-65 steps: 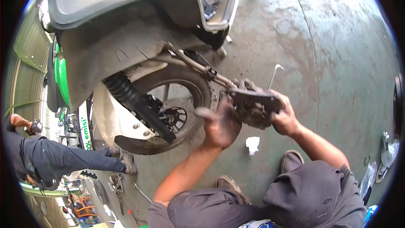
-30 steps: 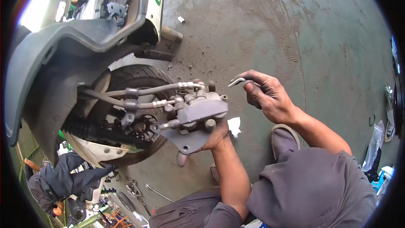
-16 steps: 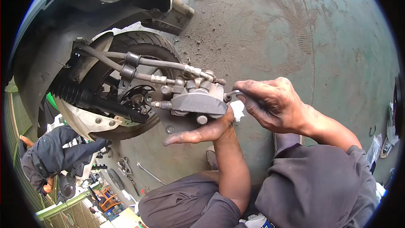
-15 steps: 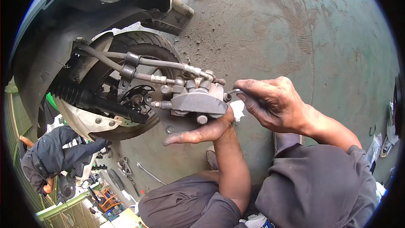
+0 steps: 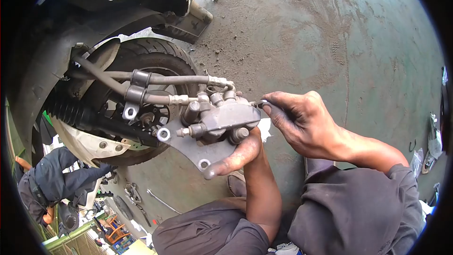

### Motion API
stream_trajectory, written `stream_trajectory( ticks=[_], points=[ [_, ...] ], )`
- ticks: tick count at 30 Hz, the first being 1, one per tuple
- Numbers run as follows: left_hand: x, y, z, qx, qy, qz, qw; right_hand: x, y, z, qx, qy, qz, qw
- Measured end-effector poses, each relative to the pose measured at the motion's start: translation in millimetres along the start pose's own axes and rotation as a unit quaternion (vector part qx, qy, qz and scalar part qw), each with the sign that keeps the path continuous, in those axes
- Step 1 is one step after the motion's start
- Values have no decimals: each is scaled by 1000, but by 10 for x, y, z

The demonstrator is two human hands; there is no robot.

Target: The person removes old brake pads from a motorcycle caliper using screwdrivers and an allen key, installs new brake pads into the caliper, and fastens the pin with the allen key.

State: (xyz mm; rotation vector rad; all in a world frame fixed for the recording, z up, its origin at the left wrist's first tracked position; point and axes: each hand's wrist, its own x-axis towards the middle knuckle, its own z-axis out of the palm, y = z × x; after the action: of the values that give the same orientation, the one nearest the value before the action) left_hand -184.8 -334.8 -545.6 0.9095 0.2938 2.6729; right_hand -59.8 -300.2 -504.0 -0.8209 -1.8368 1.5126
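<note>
1. Your left hand (image 5: 244,153) clasps the brake part (image 5: 231,117) near the wheel (image 5: 163,52).
2. Your right hand (image 5: 304,123) pinches what may be a tool (image 5: 263,101).
3. Dirt (image 5: 233,35) dots the green floor (image 5: 387,66); another person (image 5: 52,172) is far left.

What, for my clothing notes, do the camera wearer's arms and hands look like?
The left hand and right hand wear no gloves and show grimy smudges. No watch or bracelet shows on the bare forearms. The dark grey sleeves are short, ending around the elbows.

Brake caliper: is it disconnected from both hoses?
No, the two hoses run through metal end fittings into the brake caliper, which the left hand supports.
</note>
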Motion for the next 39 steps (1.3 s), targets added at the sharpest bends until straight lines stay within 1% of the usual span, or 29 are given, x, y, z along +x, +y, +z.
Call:
stream_trajectory(
  ticks=[1,2,4,5,6,7,8,9,10,11,12,14,15,16,17,20,22,24,25,26,27,28,30,32,33,34,35,37,39],
  points=[
    [13,18,-74,85,-24,23,996,37,-10,3,20,-9,42,999],
    [-3,29,-110,164,-13,30,986,69,-10,8,40,-18,84,996],
    [-2,41,-127,319,12,39,947,67,52,79,49,4,58,997],
    [13,-1,-152,198,-24,57,978,49,69,114,36,31,19,999],
    [37,-17,-127,154,-48,59,985,44,113,145,22,57,-18,998],
    [61,-33,-103,108,-71,58,990,58,244,184,-48,83,-98,991],
    [85,-49,-79,63,-95,56,992,49,330,110,-50,84,-94,991],
    [94,-20,-24,24,-49,-7,999,83,404,3,-147,56,-214,964],
    [107,21,9,-16,-3,-68,998,176,441,-89,-239,25,-331,913],
    [171,145,-4,44,76,-137,987,300,468,-175,-262,11,-419,869],
    [253,216,-22,59,136,-212,966,450,431,-213,-268,-11,-474,839],
    [324,287,-75,40,128,-285,949,771,300,-162,-216,-16,-564,797],
    [348,293,-34,184,218,-260,923,897,163,-49,-167,5,-586,793],
    [367,255,-151,165,184,-240,939,981,49,65,-128,3,-587,799],
    [410,250,-172,165,177,-236,941,1062,-66,181,-89,0,-589,803],
    [444,313,-135,161,190,-255,934,1093,-155,303,-5,-49,-553,831],
    [433,386,-108,151,198,-273,929,1080,-173,140,-112,-191,-554,802],
    [454,431,-107,81,199,-291,932,1037,-215,49,-183,-198,-579,770],
    [448,449,-114,-16,197,-286,938,1019,-235,3,-217,-201,-591,750],
    [458,427,-124,-77,176,-294,936,1011,-249,-13,-235,-201,-601,737],
    [465,420,-125,-91,186,-302,931,1008,-281,-26,-253,-202,-610,724],
    [470,428,-122,-106,195,-309,925,1021,-304,-26,-241,-219,-597,733],
    [474,448,-101,-108,256,-323,905,1054,-334,-49,-227,-278,-558,748],
    [525,421,-170,-215,206,-377,877,1036,-367,-93,-230,-347,-458,785],
    [531,414,-241,-202,215,-383,876,1015,-365,-74,-261,-347,-439,786],
    [559,399,-267,-189,219,-392,874,1018,-275,46,-214,-314,-450,808],
    [552,390,-261,-199,220,-375,878,1029,-261,42,-224,-328,-439,806],
    [519,366,-194,-105,253,-405,872,1041,-305,97,-237,-351,-427,799],
    [473,342,-204,-139,243,-381,881,1050,-302,163,-186,-285,-485,806]
  ],
)
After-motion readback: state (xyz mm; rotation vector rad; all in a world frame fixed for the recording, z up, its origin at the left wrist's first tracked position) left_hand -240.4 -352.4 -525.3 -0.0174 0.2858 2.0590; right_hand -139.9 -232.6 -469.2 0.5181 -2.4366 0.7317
